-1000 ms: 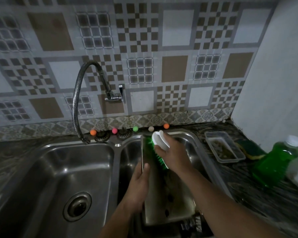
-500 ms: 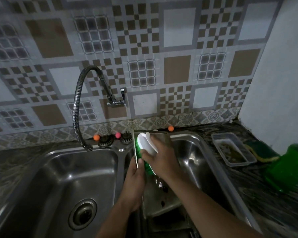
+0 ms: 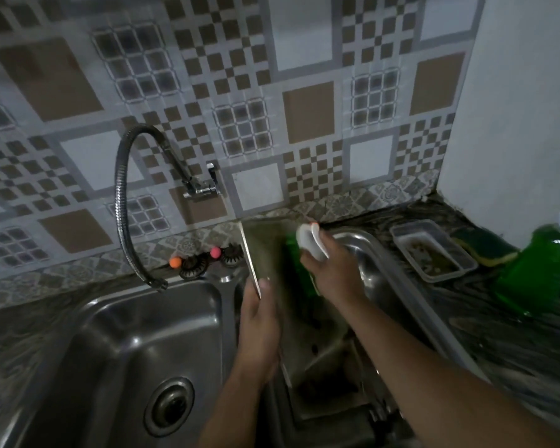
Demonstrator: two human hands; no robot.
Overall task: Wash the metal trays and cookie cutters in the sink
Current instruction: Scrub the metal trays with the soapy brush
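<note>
The double steel sink fills the lower left, its left basin bare down to the drain, its right basin taken up by the work. A metal tray stands tilted over the right basin, its top edge leaning toward the back rim, probably so its face is open to scrubbing and dirty water runs down into the basin. The left hand grips the tray's left edge, thumb over the rim, steadying it. The right hand has its fingers closed round a white-handled brush, green bristles pressed to the tray's upper face. On the counter's right edge a green soap bottle stands beside a clear tub. No cookie cutters can be made out. No label or writing is legible anywhere.
</note>
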